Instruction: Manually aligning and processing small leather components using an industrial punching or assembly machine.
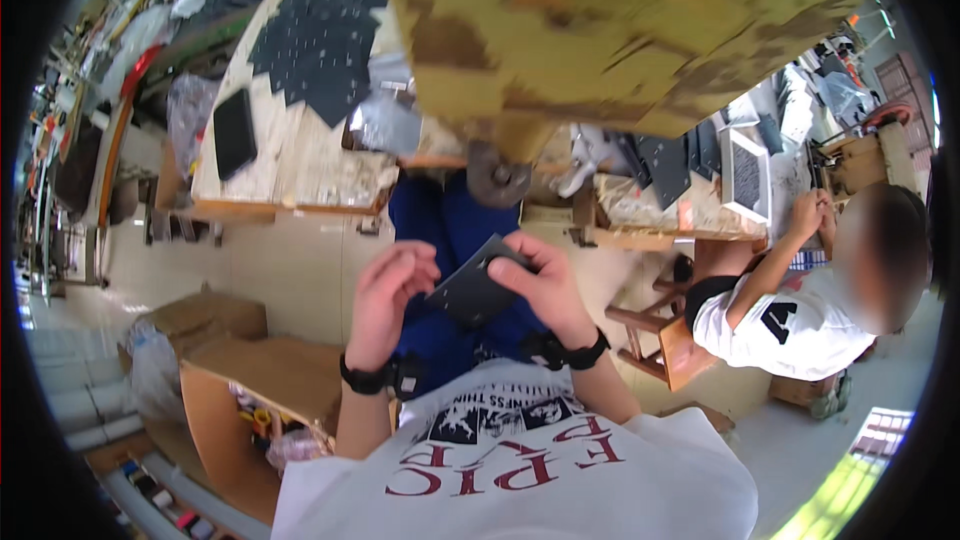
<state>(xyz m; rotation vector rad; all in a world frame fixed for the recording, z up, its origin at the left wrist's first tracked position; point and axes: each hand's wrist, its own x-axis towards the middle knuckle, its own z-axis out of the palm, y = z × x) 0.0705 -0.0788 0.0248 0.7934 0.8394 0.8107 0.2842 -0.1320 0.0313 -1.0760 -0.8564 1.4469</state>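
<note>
A dark grey flat piece [470, 285] with small light marks, stiff-looking like leather or board, is tilted above my lap. My right hand [545, 285] grips its upper right part, thumb on top and fingers underneath. Close to the piece's left edge, my left hand [388, 290] has loosely bent fingers, somewhat apart, with nothing visible in them. Whether its fingertips touch the edge I cannot tell. Just beyond the piece, a round metal part [497, 178] hangs under a large worn yellow-green machine body [600, 40].
On the left worktable [300, 180] lie many similar dark pieces [325, 30] and a black phone-like slab [235, 133]. The right worktable [690, 212] holds more dark pieces and a white tray [745, 175]. A co-worker [790, 315] sits at right. An open cardboard box [225, 440] stands lower left.
</note>
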